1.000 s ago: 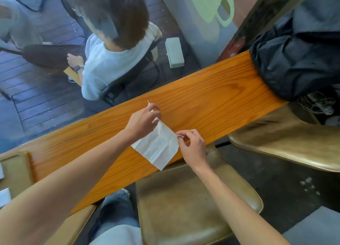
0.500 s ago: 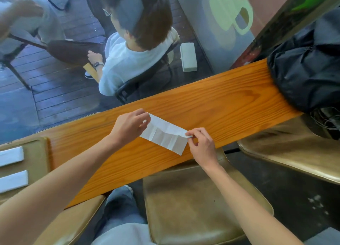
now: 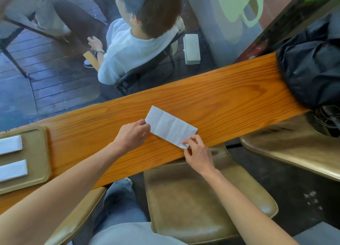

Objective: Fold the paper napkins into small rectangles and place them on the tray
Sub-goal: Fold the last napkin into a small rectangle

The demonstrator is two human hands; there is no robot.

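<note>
A: Where is the napkin now?

B: Flat on the bench, near the near edge and about midway along its length, folded to a long rectangle with faint creases across it. The left hand pinches its left short end; the right hand pinches the near right corner between thumb and fingertips, right at the bench's near edge.

A: So what makes the next fold good?

B: I judge it needs halving again to match the two folded napkins already lying on the tray. Bring edge to edge, line the corners up exactly, then press along the crease with flat fingers. The paper is thin and limp, so a loose pinch will let the layers slide apart.

A: Anything in the way?

B: Not much. The tray sits at the bench's left end, well apart from the napkin, with bare bench between them. A black bag fills the right end, away from the work. The corner lies close to the near edge, so it could slip off toward the chair seat below.
</note>
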